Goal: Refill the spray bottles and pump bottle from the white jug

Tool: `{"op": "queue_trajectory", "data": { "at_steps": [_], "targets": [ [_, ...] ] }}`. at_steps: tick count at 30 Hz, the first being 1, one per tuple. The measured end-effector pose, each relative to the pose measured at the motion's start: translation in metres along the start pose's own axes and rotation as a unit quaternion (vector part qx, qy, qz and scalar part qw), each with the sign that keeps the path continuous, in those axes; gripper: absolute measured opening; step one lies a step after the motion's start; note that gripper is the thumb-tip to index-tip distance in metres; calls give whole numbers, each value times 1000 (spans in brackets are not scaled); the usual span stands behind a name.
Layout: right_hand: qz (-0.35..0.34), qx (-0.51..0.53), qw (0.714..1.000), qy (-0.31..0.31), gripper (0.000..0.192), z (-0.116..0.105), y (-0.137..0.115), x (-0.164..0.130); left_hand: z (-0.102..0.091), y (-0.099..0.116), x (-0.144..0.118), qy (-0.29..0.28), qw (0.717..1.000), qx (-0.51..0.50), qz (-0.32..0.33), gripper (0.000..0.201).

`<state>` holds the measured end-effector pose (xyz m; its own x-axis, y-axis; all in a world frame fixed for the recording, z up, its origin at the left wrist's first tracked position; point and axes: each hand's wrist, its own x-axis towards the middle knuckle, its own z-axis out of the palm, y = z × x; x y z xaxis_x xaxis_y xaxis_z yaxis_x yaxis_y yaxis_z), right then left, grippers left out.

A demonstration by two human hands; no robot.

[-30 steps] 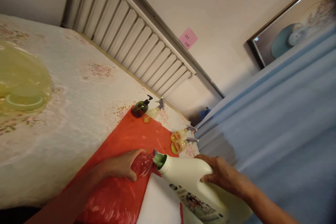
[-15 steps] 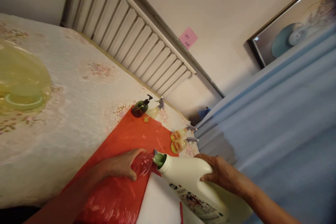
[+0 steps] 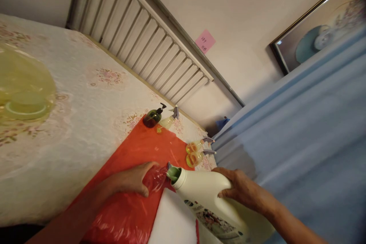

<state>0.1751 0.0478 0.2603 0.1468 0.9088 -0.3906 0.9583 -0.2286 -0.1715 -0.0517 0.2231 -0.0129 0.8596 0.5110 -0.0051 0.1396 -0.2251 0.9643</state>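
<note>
Together, both hands (image 3: pixel 130 180) at tilted white jug (image 3: pixel 206 198) and clear bottle (image 3: pixel 156 178).

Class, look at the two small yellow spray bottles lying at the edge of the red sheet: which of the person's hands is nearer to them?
Right. The right hand grips the white jug just below the spray bottles; the left hand holds a clear bottle farther off to their left.

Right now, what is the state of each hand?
Left hand: closed around a clear bottle.
Right hand: holding the white jug, tilted.
</note>
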Motion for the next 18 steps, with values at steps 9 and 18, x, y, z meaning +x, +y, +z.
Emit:
{"op": "queue_trajectory", "data": {
  "at_steps": [9, 18],
  "targets": [
    [-5, 5, 1000, -2, 47, 1, 1, -1, 1, -7, 2, -18, 999, -22, 18, 96],
    [21, -14, 1000, 0, 49, 0, 1, 2, 0, -5, 2, -19, 999, -15, 23, 94]
  ]
}}
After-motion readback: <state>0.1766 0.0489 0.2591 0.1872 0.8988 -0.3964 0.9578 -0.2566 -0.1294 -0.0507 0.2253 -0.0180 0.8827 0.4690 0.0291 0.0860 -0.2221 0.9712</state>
